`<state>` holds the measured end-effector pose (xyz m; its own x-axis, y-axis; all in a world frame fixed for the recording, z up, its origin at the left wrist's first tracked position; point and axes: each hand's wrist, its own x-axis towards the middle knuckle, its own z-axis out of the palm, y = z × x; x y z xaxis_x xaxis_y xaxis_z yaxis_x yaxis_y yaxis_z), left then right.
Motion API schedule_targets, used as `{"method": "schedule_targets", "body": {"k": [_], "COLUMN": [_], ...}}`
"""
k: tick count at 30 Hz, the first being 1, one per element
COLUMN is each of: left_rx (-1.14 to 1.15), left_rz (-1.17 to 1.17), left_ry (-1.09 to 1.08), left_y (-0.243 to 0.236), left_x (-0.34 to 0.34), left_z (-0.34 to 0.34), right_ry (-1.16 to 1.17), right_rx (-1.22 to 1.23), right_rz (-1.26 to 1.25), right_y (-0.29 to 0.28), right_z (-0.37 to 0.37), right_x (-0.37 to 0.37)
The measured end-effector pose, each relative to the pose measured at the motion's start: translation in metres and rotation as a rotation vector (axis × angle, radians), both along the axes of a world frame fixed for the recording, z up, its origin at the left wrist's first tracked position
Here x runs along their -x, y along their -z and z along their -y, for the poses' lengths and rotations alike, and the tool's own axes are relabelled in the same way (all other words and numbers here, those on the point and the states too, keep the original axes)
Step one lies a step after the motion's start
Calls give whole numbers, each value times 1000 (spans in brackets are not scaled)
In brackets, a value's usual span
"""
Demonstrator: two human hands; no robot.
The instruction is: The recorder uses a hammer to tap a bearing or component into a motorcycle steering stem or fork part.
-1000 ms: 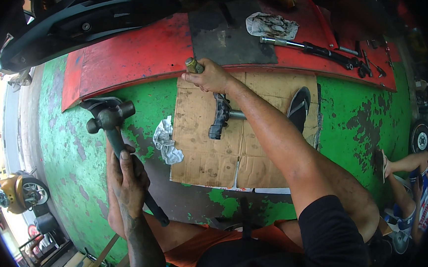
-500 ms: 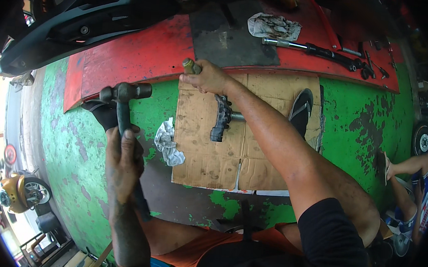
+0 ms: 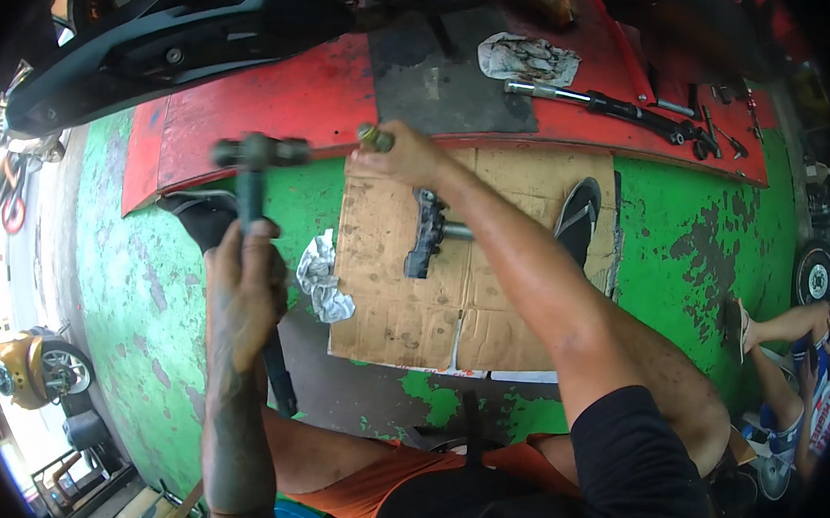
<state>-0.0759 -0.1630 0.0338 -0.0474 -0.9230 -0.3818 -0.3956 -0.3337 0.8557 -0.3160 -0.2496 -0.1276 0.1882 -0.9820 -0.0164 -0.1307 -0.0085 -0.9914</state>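
Note:
My left hand (image 3: 242,290) is closed round the handle of a ball-peen hammer (image 3: 253,190), whose head is raised and smeared by motion. Across from it, my right hand (image 3: 405,154) grips a short, brass-coloured rod-like piece (image 3: 373,139), its blunt end toward the hammer; the lower part is hidden by the fingers. Below my right wrist, a dark metal fork clamp (image 3: 424,236) with a steel stem (image 3: 456,231) lies on a flattened cardboard sheet (image 3: 391,325). The hammer head and the rod-like piece are apart.
A crumpled white rag (image 3: 325,277) lies by the cardboard's left edge. Ahead is a low red platform (image 3: 250,137) with a stained cloth (image 3: 528,58), a shock-absorber-like rod (image 3: 590,100) and several tools. A motorcycle (image 3: 180,45) overhangs its left. Another person's leg (image 3: 784,328) is at right.
The hammer in my left hand has swung upward and a little to the right, its head blurred. My right hand, with the rod-like piece, has hardly moved.

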Motion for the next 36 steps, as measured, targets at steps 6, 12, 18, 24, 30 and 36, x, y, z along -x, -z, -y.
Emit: {"method": "schedule_targets", "body": {"k": [6,12,18,24,30,36], "left_rx": [222,77,-60,-60,-52,231], "left_rz": [-379,-351,-298,-300,-301,-307], "left_ry": [-404,-496,-402,-376,-405,-500], "left_y": [-26,11,37,39,33,-2], "left_x": [-53,-67,-77,-77,-73,-109], "left_z": [-50,-119,-152,-152,-145,-133], "right_ry": [-32,-153,-69,-60,-15,22], "right_rx": [22,254,255,293,307,301], "right_rz": [-111,-490,-495,-499,-467,-491], "right_y": [-68,-32,-12,-4,2,10], "right_z": [-29,-111,-121,-114,-112,-112], "right_x": [-16,-81,-87,-91,-96,-91]}}
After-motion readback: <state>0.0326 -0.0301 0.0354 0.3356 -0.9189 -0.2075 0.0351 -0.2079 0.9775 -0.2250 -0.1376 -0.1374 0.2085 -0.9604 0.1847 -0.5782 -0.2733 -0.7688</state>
